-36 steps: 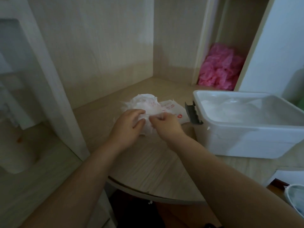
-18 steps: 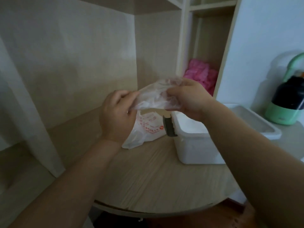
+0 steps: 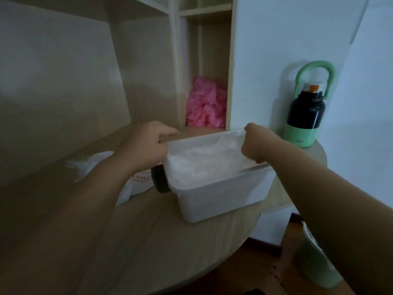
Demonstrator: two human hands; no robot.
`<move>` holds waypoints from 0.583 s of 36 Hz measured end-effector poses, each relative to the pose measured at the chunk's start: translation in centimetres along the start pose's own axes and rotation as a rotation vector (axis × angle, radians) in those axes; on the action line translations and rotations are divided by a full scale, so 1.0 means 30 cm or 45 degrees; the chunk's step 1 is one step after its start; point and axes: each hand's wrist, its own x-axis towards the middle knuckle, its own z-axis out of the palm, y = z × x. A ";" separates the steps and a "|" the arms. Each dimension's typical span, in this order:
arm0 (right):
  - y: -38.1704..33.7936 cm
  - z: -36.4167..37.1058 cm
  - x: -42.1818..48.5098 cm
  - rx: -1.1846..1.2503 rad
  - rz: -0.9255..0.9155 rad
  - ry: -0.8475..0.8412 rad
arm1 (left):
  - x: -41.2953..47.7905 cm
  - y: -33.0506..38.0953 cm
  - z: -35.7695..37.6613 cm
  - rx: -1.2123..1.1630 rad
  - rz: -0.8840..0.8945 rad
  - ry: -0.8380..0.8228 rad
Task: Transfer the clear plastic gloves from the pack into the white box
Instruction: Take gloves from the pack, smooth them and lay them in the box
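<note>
Gloves (image 3: 204, 151) over white box (image 3: 223, 198) rim

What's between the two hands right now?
A clear plastic glove, held at its ends by the left hand and right hand, spans the gap above the open white box, per the head view.

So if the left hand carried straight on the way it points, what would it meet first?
Probably the pink bundle in the shelf nook: the left hand, pinching the clear glove over the white box, points up-right toward it. Depth is unclear.
</note>
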 end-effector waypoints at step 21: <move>0.030 0.071 0.104 -0.502 -0.278 -0.676 | 0.154 0.102 0.226 0.536 0.014 -0.855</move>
